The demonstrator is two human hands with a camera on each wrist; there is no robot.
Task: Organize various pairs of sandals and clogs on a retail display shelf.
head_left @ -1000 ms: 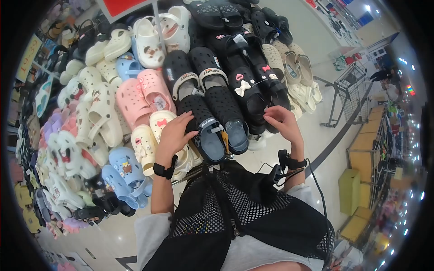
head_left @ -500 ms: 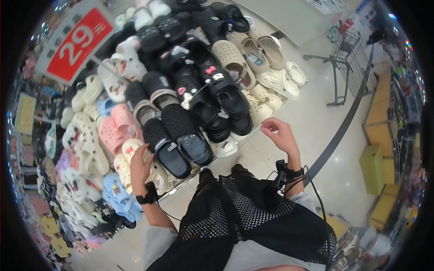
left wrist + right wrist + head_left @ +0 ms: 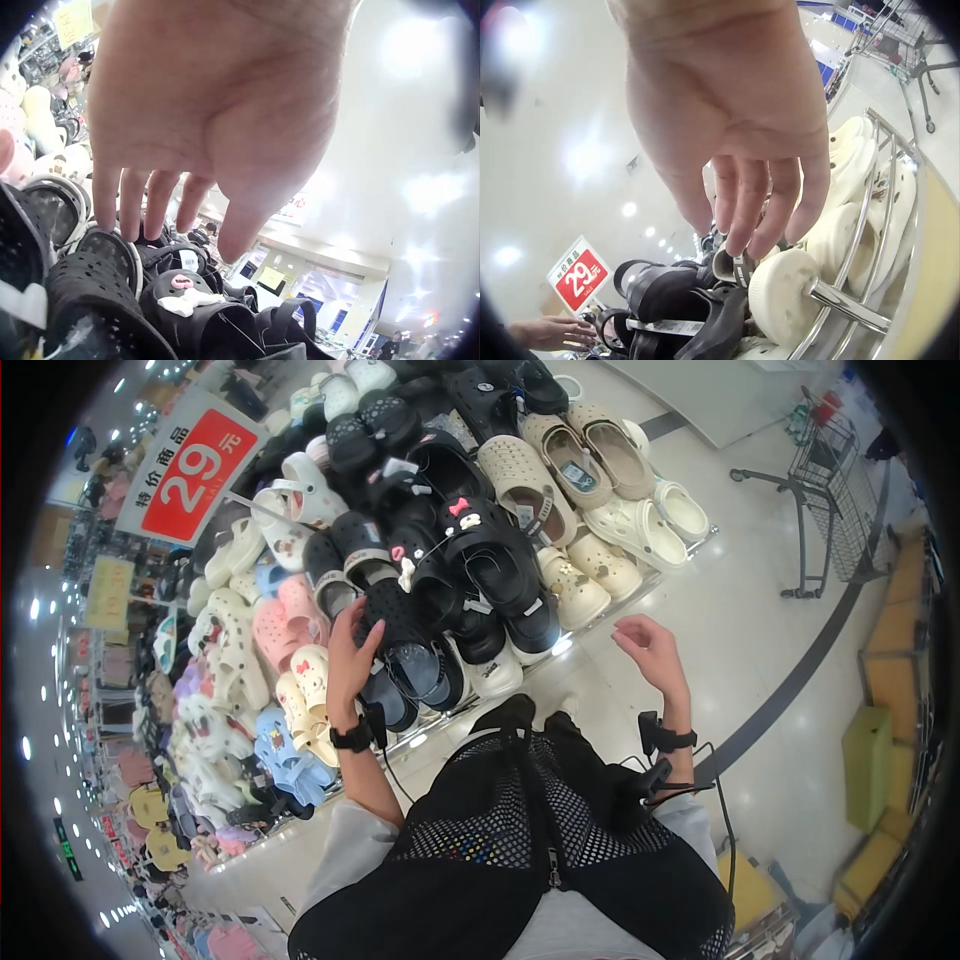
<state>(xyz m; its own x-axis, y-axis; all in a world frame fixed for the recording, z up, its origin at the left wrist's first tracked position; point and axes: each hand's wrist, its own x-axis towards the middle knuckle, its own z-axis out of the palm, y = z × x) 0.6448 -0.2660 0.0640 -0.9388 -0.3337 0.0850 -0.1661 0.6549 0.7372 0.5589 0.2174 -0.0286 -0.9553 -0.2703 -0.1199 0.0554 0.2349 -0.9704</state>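
Both hands are gripping nothing. I am seeing the left hand, fingers straight, lying higher now against the black clog. The right hand is hovering, loosely curled.

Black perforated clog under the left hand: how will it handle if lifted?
Probably light: the black clog looks like moulded foam full of holes. Likely keeps its shape. It lies on a sloped heap, so a push from the left hand may slide it down.

Poised with the left hand, fingers straight, over black perforated clogs beside a white-and-pink charm.
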